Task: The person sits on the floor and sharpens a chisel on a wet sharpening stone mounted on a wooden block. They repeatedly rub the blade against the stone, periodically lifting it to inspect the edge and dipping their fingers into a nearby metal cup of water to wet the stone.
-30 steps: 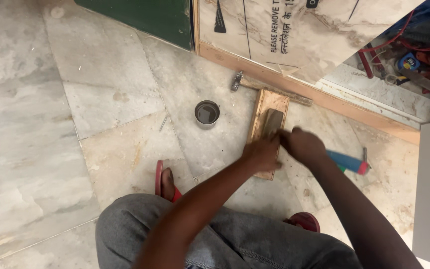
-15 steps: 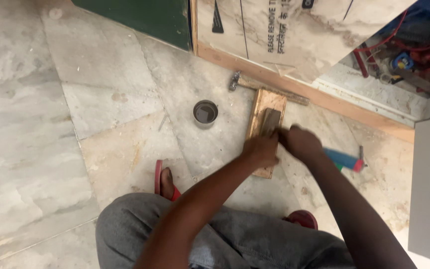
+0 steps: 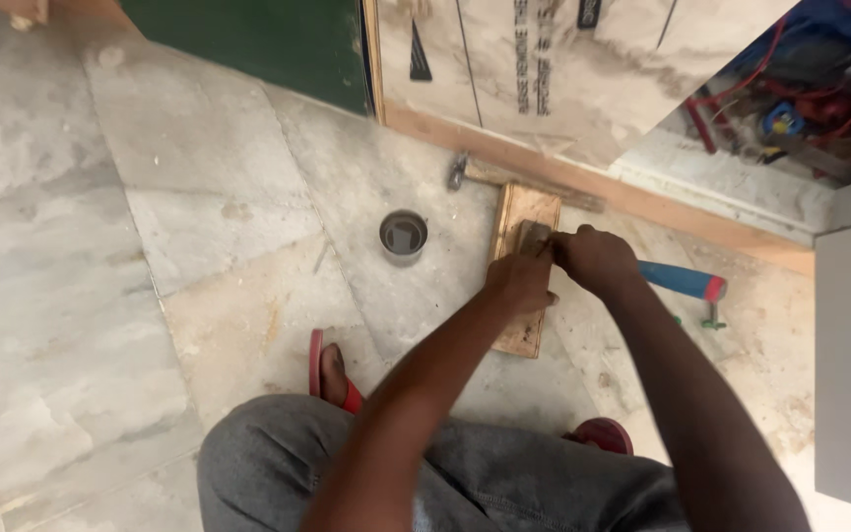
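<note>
- Both hands are closed over a small dark block [image 3: 531, 236] on a flat rectangular wooden board [image 3: 525, 258], laid on the marble floor [image 3: 199, 246].
- Left hand [image 3: 521, 281] is pressed on the board's middle; right hand [image 3: 596, 261] is curled at the block's edge.
- Block surface appears rough and grey-brown.
- A round metal tin [image 3: 404, 236] is placed just left of the board; a hammer [image 3: 514, 177] lies behind it.

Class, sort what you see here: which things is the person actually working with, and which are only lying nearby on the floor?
In use:
left hand, pressing on the wooden board
right hand, at the small dark piece on the board

Lying about:
hammer beside the wall
small round tin
blue-handled tool
red sandals, on the feet
</note>
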